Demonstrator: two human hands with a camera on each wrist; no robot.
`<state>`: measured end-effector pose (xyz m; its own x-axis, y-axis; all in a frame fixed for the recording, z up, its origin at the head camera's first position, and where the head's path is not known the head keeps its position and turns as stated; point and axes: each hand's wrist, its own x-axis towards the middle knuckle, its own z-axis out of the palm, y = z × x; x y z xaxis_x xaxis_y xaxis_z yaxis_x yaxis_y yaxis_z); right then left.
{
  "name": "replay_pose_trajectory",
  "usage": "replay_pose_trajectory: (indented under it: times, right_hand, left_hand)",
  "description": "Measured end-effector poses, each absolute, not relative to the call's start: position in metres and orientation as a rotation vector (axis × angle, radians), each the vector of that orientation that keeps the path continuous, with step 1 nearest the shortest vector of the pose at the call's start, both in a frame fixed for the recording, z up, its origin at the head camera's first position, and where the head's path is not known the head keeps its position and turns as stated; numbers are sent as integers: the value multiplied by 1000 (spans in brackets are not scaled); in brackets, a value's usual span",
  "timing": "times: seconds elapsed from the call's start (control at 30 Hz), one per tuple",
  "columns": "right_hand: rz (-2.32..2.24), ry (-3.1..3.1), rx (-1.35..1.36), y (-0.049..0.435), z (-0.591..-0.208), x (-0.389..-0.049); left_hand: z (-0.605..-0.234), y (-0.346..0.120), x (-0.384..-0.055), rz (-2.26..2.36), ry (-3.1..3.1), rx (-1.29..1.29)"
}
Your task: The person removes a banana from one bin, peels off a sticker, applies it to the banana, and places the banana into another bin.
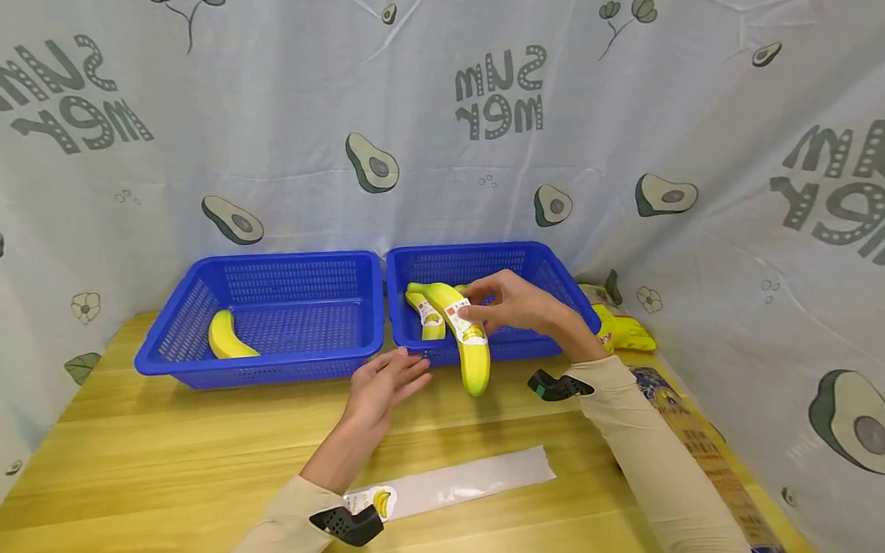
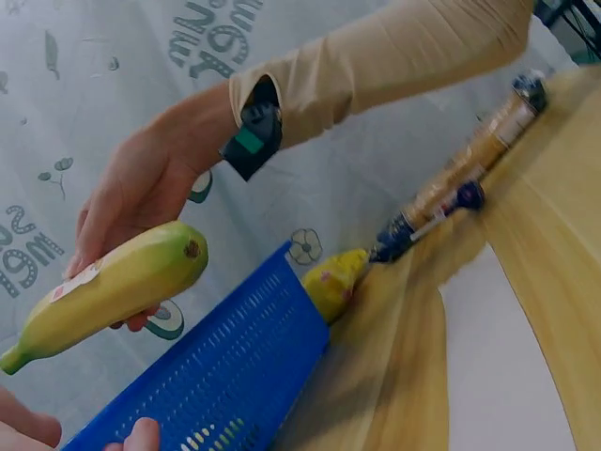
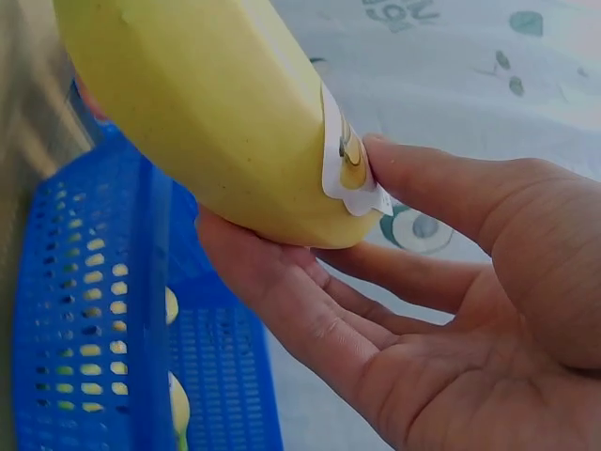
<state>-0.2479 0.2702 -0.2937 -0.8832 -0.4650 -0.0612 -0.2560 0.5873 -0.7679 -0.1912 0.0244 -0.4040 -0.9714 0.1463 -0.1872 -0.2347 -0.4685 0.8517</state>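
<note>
My right hand (image 1: 515,304) grips a yellow banana (image 1: 476,368) over the front rim of the right blue basket (image 1: 563,291). Its thumb lies on a white banana-picture sticker (image 3: 346,167), and the other fingers support the fruit from beneath in the right wrist view. Another stickered banana (image 1: 433,327) lies inside that basket, partly hidden behind the held one. Close to the basket's front, left of the held banana's lower end, my left hand (image 1: 384,388) has its fingers loosely extended and holds nothing.
The left blue basket (image 1: 267,372) contains one banana (image 1: 228,338) without a visible sticker. A pale backing strip (image 1: 468,482) with a banana sticker lies on the wooden table. Yellow packaging (image 1: 626,332) and a long wrapped package (image 1: 683,422) line the right edge by the curtain.
</note>
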Motion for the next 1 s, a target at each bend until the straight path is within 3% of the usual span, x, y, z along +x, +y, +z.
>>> replay_pose_trajectory:
  times: [0.3,1.0]
  right_hand:
    - [-1173,2565,-515,276,-282,-273]
    - [-1263,2489,-327,304,-294,-330]
  left_hand:
    - [-399,31,-203,2690,1208,-314]
    - [-397,30,-209,2785,920,-394]
